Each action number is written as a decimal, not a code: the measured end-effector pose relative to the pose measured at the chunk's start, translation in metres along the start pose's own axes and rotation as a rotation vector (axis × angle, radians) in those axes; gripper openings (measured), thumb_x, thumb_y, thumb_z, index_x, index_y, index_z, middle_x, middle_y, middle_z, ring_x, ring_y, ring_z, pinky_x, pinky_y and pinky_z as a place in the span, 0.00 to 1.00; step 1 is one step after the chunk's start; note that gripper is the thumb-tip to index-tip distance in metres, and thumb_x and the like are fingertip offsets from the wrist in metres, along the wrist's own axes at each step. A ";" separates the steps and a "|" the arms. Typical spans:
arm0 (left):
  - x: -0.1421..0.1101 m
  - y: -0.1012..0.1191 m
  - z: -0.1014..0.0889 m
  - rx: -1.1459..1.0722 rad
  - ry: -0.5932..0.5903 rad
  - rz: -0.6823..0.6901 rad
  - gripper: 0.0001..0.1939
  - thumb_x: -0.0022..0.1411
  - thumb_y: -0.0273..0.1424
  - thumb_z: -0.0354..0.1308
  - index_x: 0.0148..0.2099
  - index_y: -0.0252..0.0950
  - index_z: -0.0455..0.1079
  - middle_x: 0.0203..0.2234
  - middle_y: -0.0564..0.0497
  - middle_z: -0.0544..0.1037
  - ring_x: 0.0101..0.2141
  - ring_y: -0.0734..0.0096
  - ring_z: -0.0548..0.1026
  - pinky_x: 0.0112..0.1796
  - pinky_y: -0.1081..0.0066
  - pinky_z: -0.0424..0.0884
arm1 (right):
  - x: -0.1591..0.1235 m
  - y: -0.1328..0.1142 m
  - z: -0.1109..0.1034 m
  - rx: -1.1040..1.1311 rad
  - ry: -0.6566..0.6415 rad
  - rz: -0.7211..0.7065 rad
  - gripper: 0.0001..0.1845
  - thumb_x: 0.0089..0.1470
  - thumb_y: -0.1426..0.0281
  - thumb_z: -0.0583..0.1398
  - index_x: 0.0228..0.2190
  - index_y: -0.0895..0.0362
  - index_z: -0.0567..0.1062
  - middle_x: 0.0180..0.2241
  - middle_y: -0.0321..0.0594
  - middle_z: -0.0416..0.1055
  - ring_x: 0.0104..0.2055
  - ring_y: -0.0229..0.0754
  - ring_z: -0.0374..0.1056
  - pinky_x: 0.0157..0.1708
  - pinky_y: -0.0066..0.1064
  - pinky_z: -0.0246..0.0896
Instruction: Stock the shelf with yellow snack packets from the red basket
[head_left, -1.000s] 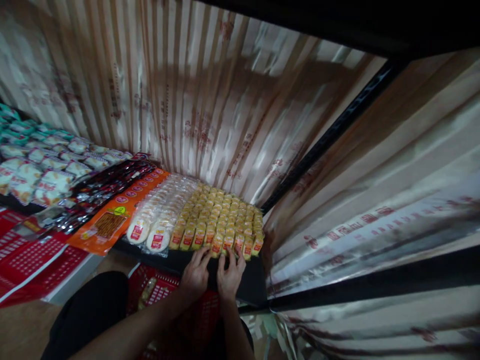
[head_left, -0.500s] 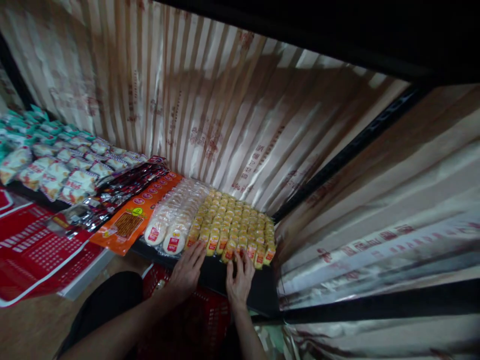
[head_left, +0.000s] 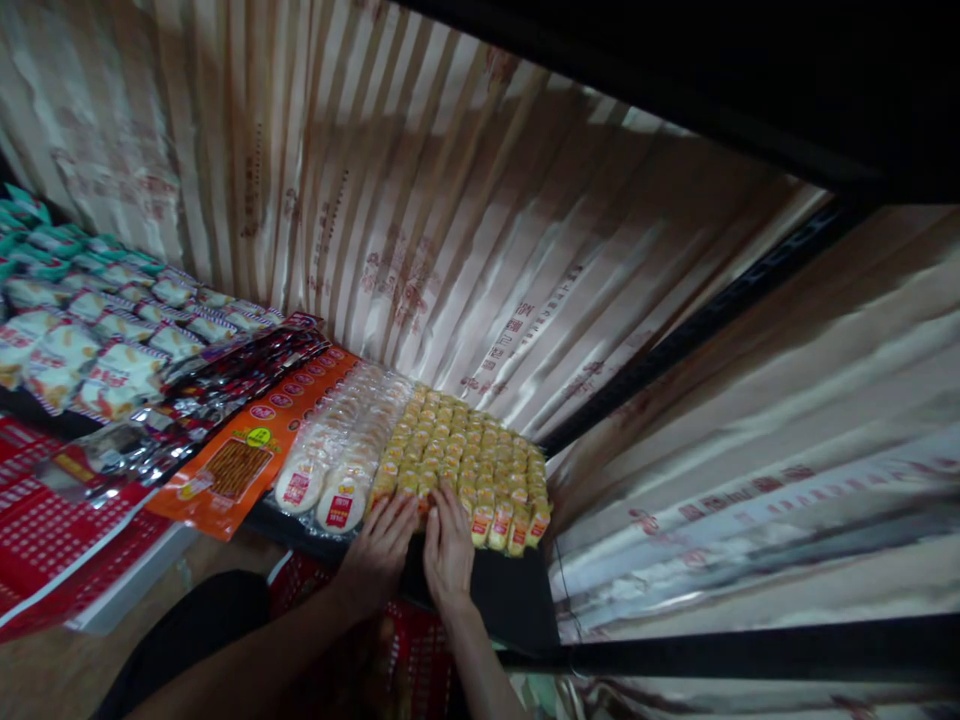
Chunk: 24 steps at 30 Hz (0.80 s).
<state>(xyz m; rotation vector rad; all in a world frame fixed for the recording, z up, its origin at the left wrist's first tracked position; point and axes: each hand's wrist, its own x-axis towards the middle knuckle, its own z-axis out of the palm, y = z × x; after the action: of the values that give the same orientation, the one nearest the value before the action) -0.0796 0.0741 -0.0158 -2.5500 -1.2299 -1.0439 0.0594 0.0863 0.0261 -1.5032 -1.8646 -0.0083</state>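
Rows of small yellow wrapped snack packets (head_left: 465,450) lie close together on a black shelf (head_left: 517,600). My left hand (head_left: 384,545) lies with stretched fingers against the front ends of the leftmost rows. Beside it, my right hand (head_left: 448,545) touches the front of the rows near the middle, its fingers straight and pointing away from me. Both hands look open, and neither visibly grips a packet. Their fingers hide the packet ends beneath. To the left of the yellow packets are two rows of round white wrapped cakes (head_left: 341,505) with red labels.
Farther left lie an orange snack bag (head_left: 225,470), dark shiny packets (head_left: 172,420), white snack bags (head_left: 124,375) and green packets (head_left: 56,240). Red baskets (head_left: 45,540) stand below. A pleated printed sheet (head_left: 405,280) backs the shelf; a black post (head_left: 690,320) rises at the right.
My right hand has moved left along the front of the yellow packets, closer to my left hand, uncovering the right-hand packet ends. The left hand stays at the left rows. The view has shifted slightly.
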 end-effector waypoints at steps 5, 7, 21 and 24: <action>0.027 0.001 0.000 -0.194 -0.071 0.232 0.19 0.63 0.28 0.47 0.55 0.33 0.66 0.50 0.45 0.72 0.56 0.63 0.63 0.60 0.58 0.51 | 0.069 -0.005 0.007 0.004 -0.123 0.119 0.31 0.62 0.60 0.40 0.59 0.66 0.58 0.62 0.52 0.51 0.66 0.46 0.42 0.61 0.46 0.44; 0.036 -0.003 0.001 -0.212 -0.132 0.265 0.20 0.62 0.30 0.49 0.56 0.33 0.65 0.51 0.45 0.71 0.55 0.63 0.64 0.60 0.58 0.51 | 0.098 -0.007 0.020 -0.043 -0.216 0.135 0.31 0.62 0.60 0.41 0.59 0.67 0.56 0.63 0.53 0.48 0.66 0.47 0.37 0.62 0.47 0.40; 0.046 -0.012 -0.003 -0.270 -0.238 0.219 0.19 0.64 0.31 0.47 0.55 0.35 0.65 0.51 0.48 0.71 0.53 0.60 0.66 0.59 0.59 0.51 | 0.130 -0.012 0.057 -0.199 -0.463 0.301 0.37 0.60 0.54 0.42 0.62 0.65 0.49 0.65 0.53 0.38 0.67 0.52 0.28 0.62 0.49 0.28; 0.045 -0.013 -0.006 -0.212 -0.251 0.267 0.22 0.65 0.32 0.46 0.60 0.34 0.60 0.54 0.47 0.69 0.55 0.61 0.63 0.59 0.60 0.52 | 0.141 -0.009 0.054 -0.234 -0.426 0.299 0.37 0.60 0.55 0.43 0.62 0.66 0.48 0.65 0.53 0.36 0.67 0.51 0.27 0.62 0.48 0.26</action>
<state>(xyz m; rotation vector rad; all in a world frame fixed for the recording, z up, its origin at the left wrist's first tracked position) -0.0730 0.1099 0.0148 -2.9788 -0.8258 -0.8579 0.0164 0.2260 0.0657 -2.0632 -1.9911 0.2608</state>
